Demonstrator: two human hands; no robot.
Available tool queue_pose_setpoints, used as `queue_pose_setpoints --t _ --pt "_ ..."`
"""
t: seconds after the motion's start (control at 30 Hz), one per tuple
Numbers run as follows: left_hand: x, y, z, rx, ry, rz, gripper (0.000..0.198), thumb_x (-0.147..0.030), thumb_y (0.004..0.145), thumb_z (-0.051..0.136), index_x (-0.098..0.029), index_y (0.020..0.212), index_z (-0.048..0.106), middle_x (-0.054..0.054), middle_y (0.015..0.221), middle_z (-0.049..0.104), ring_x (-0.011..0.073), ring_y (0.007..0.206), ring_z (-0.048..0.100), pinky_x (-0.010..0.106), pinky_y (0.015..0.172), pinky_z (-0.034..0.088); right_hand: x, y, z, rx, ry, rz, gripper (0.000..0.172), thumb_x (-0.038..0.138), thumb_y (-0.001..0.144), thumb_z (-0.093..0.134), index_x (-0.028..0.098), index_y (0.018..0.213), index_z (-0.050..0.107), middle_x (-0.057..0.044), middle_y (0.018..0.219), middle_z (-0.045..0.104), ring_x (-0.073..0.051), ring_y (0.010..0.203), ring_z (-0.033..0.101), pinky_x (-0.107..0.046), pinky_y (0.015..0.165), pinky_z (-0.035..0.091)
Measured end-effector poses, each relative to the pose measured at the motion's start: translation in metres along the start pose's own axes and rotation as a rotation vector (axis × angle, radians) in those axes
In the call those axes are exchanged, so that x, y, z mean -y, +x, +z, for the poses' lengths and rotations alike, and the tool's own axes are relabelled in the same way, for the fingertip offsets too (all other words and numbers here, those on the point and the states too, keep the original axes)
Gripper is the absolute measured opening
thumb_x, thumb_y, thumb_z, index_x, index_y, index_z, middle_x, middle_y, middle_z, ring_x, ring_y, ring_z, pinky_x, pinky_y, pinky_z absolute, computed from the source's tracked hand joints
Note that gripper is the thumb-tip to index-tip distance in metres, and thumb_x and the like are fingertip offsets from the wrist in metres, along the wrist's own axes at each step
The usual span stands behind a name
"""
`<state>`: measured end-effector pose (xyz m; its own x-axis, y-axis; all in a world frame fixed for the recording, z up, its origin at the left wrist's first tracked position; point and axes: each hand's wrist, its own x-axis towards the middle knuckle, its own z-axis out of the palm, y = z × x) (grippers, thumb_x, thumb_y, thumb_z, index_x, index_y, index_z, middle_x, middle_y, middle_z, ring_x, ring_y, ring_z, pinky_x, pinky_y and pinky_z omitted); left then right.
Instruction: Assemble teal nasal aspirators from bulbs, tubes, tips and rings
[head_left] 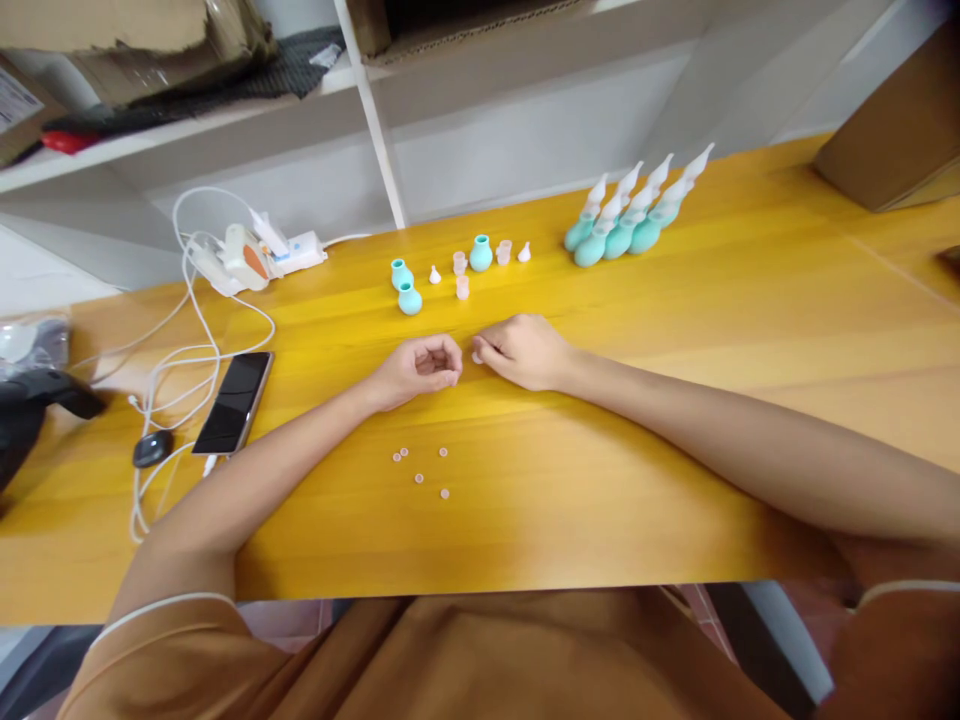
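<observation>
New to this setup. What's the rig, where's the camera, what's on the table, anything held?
No robot here: just a person's bare hands. The single picture comes from a head-worn camera looking forward and down, so the arms reach away from you. On the wooden table are three open teal bulbs, pink cups, white tips, and, nearer the person, five tiny pink discs. Back right stand tipped bulbs; a phone lies at left. The right hand seems to pinch a small pale piece; the left hand is loosely curled, nothing visible in it.
</observation>
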<state>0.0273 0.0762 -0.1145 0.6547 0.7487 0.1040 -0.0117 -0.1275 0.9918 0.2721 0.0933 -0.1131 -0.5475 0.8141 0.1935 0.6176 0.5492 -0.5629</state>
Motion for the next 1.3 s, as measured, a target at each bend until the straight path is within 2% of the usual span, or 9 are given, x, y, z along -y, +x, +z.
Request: queue_pose_setpoints --t 0.1,0.17,0.2,0.37,0.53,0.67,0.93,1.1,1.3 --pt "0.004 0.001 0.004 -0.104 -0.025 0.032 0.044 -0.049 0.087 0.095 -0.018 0.094 0.066 0.001 0.083 0.069 0.011 0.075 0.064 0.025 0.076 0.053 0.009 -0.006 0.014 -0.124 0.632 0.146 0.058 0.061 0.107 0.046 0.022 0.065 0.045 0.003 0.056 0.04 -0.011 0.052 0.03 -0.028 0.057 0.025" --pt "0.005 0.001 0.007 -0.137 -0.031 0.058 0.042 -0.047 0.088 0.096 -0.018 0.096 0.067 0.001 0.087 0.07 0.0111 0.078 0.067 0.025 0.078 0.054 0.018 -0.012 0.023 -0.105 0.929 0.182 0.064 0.074 0.104 0.051 0.025 0.066 0.038 0.007 0.056 0.029 -0.009 0.05 0.022 -0.028 0.052 0.022" --pt "0.005 0.002 0.009 -0.144 -0.031 0.072 0.041 -0.046 0.088 0.096 -0.018 0.097 0.067 0.001 0.089 0.07 0.0111 0.08 0.067 0.025 0.079 0.055 0.022 -0.015 0.027 -0.077 0.989 0.17 0.066 0.078 0.101 0.056 0.025 0.067 0.038 0.008 0.057 0.028 -0.008 0.05 0.021 -0.027 0.05 0.021" --pt "0.004 0.002 0.012 -0.115 -0.023 0.089 0.041 -0.046 0.088 0.095 -0.018 0.097 0.065 0.001 0.091 0.069 0.0113 0.082 0.067 0.025 0.081 0.056 0.031 -0.023 0.031 -0.046 0.945 0.091 0.074 0.088 0.097 0.06 0.021 0.068 0.048 0.007 0.06 0.031 -0.008 0.054 0.026 -0.026 0.049 0.02" --pt "0.001 0.002 0.011 -0.1 -0.005 0.087 0.039 -0.043 0.091 0.093 -0.019 0.096 0.063 0.0 0.088 0.069 0.0091 0.077 0.065 0.023 0.075 0.055 0.025 -0.018 0.029 -0.117 1.013 0.13 0.078 0.094 0.092 0.063 0.023 0.067 0.043 0.007 0.059 0.03 -0.007 0.051 0.025 -0.026 0.047 0.02" --pt "-0.001 0.002 0.012 -0.107 -0.004 0.06 0.042 -0.046 0.09 0.094 -0.018 0.097 0.063 0.001 0.087 0.07 0.008 0.072 0.064 0.02 0.068 0.055 0.024 -0.017 0.029 -0.131 0.949 0.128 0.079 0.096 0.091 0.061 0.022 0.067 0.045 0.006 0.06 0.033 -0.008 0.053 0.027 -0.026 0.047 0.021" --pt "0.0 0.002 0.013 -0.194 -0.115 -0.029 0.05 -0.045 0.081 0.101 -0.018 0.098 0.064 -0.001 0.087 0.072 0.0071 0.068 0.066 0.019 0.061 0.058 0.021 -0.016 0.027 -0.057 1.034 0.108 0.074 0.09 0.094 0.065 0.023 0.07 0.045 0.007 0.059 0.033 -0.007 0.051 0.028 -0.025 0.046 0.021" --pt "0.0 0.004 0.012 -0.179 -0.123 -0.078 0.053 -0.046 0.076 0.104 -0.017 0.092 0.064 -0.002 0.086 0.071 0.0071 0.068 0.066 0.018 0.06 0.057 0.02 -0.017 0.026 0.034 1.137 0.059 0.07 0.084 0.098 0.067 0.023 0.072 0.045 0.009 0.059 0.031 -0.007 0.05 0.025 -0.025 0.046 0.021" --pt "0.0 0.004 0.01 -0.154 -0.099 -0.087 0.054 -0.046 0.073 0.106 -0.017 0.09 0.063 -0.002 0.084 0.072 0.0082 0.069 0.068 0.02 0.064 0.059 0.02 -0.018 0.026 0.056 1.126 0.039 0.069 0.083 0.099 0.066 0.022 0.074 0.047 0.008 0.06 0.032 -0.007 0.051 0.026 -0.025 0.047 0.022"
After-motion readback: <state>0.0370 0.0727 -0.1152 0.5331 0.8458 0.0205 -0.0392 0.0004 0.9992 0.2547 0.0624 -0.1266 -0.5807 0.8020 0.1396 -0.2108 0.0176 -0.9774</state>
